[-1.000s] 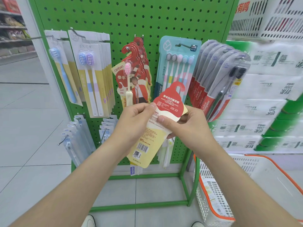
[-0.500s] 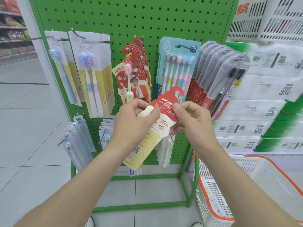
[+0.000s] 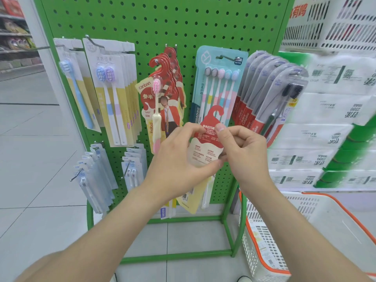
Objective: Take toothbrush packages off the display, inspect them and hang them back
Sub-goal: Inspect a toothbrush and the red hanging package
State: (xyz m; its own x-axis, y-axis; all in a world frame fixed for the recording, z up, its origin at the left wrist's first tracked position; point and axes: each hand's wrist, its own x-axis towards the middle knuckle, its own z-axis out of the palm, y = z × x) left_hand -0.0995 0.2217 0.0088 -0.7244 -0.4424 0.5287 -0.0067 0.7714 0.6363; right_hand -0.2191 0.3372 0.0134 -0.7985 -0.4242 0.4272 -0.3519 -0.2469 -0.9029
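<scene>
Both hands clamped on one item: left hand (image 3: 179,159) curled round the left edge of the red-and-cream toothbrush package (image 3: 205,147), right hand (image 3: 247,153) pinching its right edge, thumb on the printed back. Position: held in front of the green pegboard (image 3: 162,21), overlapping the foot of the five-brush pack (image 3: 218,82). Long axis near upright, hanging cut-out (image 3: 216,113) uppermost, lower end behind the left wrist. Home peg (image 3: 156,61), carrying the matching red packs (image 3: 162,92), lies up and to the left, nearer the left hand. Adjacent: Colgate packs (image 3: 262,92) just right of the right hand; white basket (image 3: 305,210) on the floor, lower right. Likely obstruction: the front pack on that peg.
</scene>
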